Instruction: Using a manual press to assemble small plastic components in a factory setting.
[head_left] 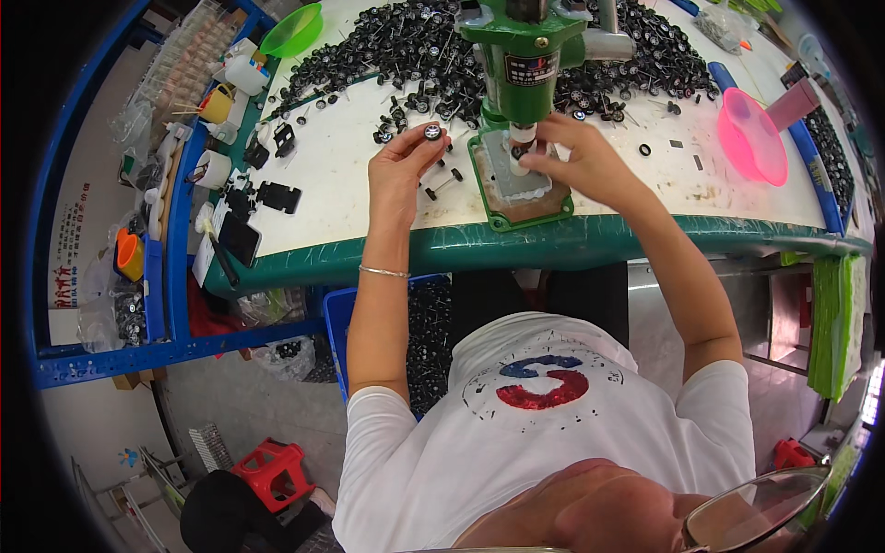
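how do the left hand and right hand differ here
The left hand pinches a small black wheel in the open; the right hand is under the head of the green press, its hold unclear. The left forearm wears a thin bracelet; the right forearm shows none. Both hands are bare, over the white tabletop.

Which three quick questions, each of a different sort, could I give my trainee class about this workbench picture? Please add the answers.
1. What is held in the left hand?
A) a cup
B) a small wheel
C) a pen

2. True or false: the right hand is at the green press.

3. What is heaped on the table, behind the green press?

Key:
1. B
2. True
3. Many small black wheels, some on thin rods
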### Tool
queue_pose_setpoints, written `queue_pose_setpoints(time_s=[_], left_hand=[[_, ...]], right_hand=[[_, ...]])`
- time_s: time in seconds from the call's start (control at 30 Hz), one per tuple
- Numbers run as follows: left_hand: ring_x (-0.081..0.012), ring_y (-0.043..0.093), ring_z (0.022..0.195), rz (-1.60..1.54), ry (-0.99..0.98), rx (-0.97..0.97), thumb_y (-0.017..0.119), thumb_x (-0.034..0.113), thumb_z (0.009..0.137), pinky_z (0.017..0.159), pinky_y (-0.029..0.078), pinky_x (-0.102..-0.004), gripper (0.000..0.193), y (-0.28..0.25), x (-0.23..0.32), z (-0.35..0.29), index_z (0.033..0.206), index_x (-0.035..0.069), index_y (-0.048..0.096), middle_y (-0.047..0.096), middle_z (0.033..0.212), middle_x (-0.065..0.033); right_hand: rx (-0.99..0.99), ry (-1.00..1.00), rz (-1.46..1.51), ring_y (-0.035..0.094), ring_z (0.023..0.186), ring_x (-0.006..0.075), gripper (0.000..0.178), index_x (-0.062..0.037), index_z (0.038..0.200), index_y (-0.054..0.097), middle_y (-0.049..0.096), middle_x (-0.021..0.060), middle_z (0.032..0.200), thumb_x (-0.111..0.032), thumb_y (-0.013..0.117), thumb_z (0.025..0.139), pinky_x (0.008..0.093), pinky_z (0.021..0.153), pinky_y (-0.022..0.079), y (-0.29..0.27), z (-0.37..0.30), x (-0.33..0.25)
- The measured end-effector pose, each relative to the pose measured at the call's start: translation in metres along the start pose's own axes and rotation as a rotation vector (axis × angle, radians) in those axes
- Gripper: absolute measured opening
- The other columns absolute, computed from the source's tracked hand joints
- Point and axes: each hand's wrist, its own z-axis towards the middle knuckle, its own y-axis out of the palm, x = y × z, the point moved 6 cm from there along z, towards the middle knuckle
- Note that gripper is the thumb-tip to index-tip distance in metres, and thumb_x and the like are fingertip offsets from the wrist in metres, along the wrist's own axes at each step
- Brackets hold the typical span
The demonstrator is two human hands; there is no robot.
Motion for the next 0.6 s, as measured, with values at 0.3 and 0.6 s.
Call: queue_pose_setpoints(time_s=[0.3, 0.6], left_hand=[[-0.0059, 0.057, 0.076, 0.249, 0.169, -0.110, 0.075, 0.004, 0.083, 0.074, 0.046, -0.0213, 0.015, 0.037, -0.002, -0.028, 0.098, 0.003, 0.075, 0.069, 0.084, 0.0014], [-0.0079, 0.059, 0.085, 0.168, 0.205, -0.236, 0.074, 0.003, 0.084, 0.084, 0.045, -0.0251, 0.014, 0.077, -0.012, -0.032, 0.098, 0.002, 0.075, 0.069, 0.090, 0.0004]], right_hand=[[0.095, -0.167, -0.623, 0.063, 0.090, 0.0284, 0.029, -0.0080, 0.104, 0.073, 0.064, 0.0069, 0.106, -0.028, 0.069, 0.084, 0.0410, 0.080, 0.048, 0.010, -0.004, -0.023], [0.150, 0.044, 0.102, 0.060, 0.093, 0.0197, 0.055, -0.0057, 0.129, 0.060, 0.056, 0.0090, 0.117, -0.031, 0.075, 0.082, 0.0336, 0.091, 0.047, -0.003, -0.012, 0.021]])
